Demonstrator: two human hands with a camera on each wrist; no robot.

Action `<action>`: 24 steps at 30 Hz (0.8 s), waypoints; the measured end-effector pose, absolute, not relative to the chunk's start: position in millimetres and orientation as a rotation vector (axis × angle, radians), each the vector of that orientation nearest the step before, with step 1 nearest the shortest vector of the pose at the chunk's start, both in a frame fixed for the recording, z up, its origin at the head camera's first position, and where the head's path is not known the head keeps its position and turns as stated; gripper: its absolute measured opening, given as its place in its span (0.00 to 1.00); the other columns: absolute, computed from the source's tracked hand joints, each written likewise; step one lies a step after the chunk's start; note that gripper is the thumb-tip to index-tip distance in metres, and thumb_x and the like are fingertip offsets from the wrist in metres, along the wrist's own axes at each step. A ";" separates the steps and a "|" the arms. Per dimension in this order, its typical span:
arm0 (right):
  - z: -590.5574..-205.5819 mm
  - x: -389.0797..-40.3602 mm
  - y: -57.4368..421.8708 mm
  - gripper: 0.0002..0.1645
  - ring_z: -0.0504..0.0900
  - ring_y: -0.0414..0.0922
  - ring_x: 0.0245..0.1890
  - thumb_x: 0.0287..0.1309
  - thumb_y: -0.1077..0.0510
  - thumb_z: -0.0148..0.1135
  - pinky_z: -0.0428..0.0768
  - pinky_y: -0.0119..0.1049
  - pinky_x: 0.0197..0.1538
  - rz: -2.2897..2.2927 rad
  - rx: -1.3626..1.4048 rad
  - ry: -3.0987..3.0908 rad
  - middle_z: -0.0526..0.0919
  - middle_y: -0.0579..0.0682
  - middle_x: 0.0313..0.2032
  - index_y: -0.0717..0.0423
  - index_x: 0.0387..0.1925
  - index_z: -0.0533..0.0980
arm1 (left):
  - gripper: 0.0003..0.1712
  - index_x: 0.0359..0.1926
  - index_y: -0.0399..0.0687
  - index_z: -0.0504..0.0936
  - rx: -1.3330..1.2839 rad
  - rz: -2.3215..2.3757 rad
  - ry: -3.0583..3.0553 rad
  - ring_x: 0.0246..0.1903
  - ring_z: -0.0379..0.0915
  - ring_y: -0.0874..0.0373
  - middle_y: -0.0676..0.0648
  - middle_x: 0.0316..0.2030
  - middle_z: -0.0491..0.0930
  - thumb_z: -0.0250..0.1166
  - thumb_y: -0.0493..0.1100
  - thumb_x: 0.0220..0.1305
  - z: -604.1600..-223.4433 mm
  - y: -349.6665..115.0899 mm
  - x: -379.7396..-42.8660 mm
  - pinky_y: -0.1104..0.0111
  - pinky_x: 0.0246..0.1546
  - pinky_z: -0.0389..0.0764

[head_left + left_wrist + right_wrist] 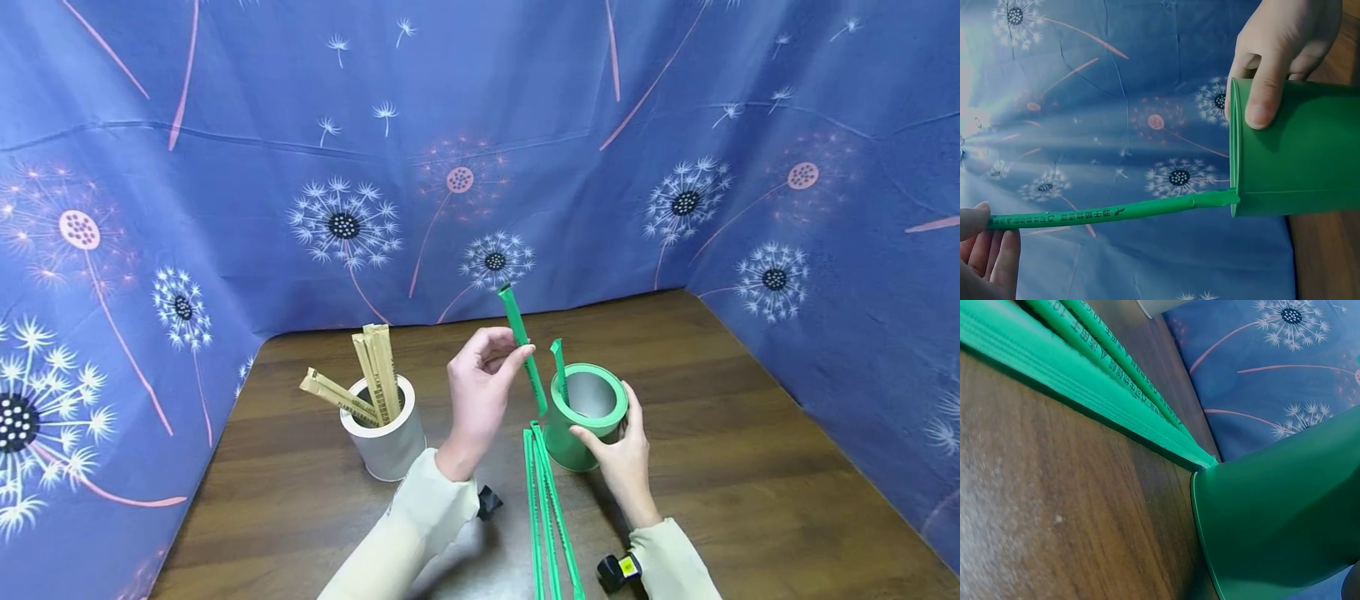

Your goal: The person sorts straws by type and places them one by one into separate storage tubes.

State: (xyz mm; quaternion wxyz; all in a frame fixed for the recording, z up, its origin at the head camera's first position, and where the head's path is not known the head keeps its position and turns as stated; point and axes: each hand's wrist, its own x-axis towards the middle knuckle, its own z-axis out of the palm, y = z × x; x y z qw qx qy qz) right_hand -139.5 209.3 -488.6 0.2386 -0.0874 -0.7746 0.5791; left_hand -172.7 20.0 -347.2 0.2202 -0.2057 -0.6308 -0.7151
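A blue dandelion backdrop (540, 92) rises behind my wooden table (750, 433), where a green canister (570, 450), my right hand (628, 462) curled round its side, stands right of a white canister (390, 454) holding brown packets (384, 375). Loose green packets (1072, 378) crowd its foot; my left hand (483, 379) pinches a green packet (514, 312) beside its rim (620, 398); another packet (559, 367) leans inside.

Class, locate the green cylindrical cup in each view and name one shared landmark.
Head: the green cylindrical cup stands right of centre.
Left wrist: the cup is at right, rim facing left.
Right wrist: the cup is at lower right.
Shared landmark: the blue dandelion-print fabric backdrop.
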 end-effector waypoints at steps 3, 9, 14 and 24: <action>-487.9 -140.5 207.3 0.61 0.65 0.49 0.67 0.43 0.59 0.77 0.59 0.09 0.57 1.591 -0.239 -2.135 0.66 0.54 0.67 0.44 0.74 0.51 | 0.11 0.38 0.31 0.80 -0.589 -1.987 -1.724 0.33 0.80 0.70 0.33 0.33 0.84 0.70 0.33 0.55 -344.0 21.6 -173.7 0.66 0.39 0.84; -487.4 -139.5 208.0 0.61 0.65 0.50 0.68 0.43 0.61 0.77 0.59 0.08 0.56 1.585 -0.243 -2.129 0.66 0.55 0.67 0.49 0.74 0.51 | 0.11 0.38 0.30 0.80 -0.628 -1.985 -1.694 0.33 0.80 0.68 0.33 0.33 0.84 0.70 0.33 0.54 -344.0 30.8 -175.3 0.67 0.39 0.84; -487.9 -140.1 207.9 0.61 0.65 0.51 0.68 0.42 0.62 0.77 0.59 0.08 0.56 1.584 -0.235 -2.123 0.65 0.55 0.68 0.48 0.74 0.51 | 0.11 0.38 0.30 0.80 -0.653 -1.965 -1.675 0.33 0.82 0.62 0.33 0.32 0.83 0.69 0.32 0.55 -347.4 38.4 -177.4 0.66 0.39 0.85; -490.9 -140.8 208.6 0.61 0.66 0.47 0.66 0.43 0.61 0.77 0.60 0.09 0.56 1.578 -0.247 -2.122 0.66 0.54 0.67 0.45 0.74 0.51 | 0.10 0.39 0.34 0.80 -0.683 -1.901 -1.734 0.35 0.84 0.46 0.37 0.34 0.84 0.68 0.36 0.57 -362.6 49.6 -181.8 0.68 0.39 0.84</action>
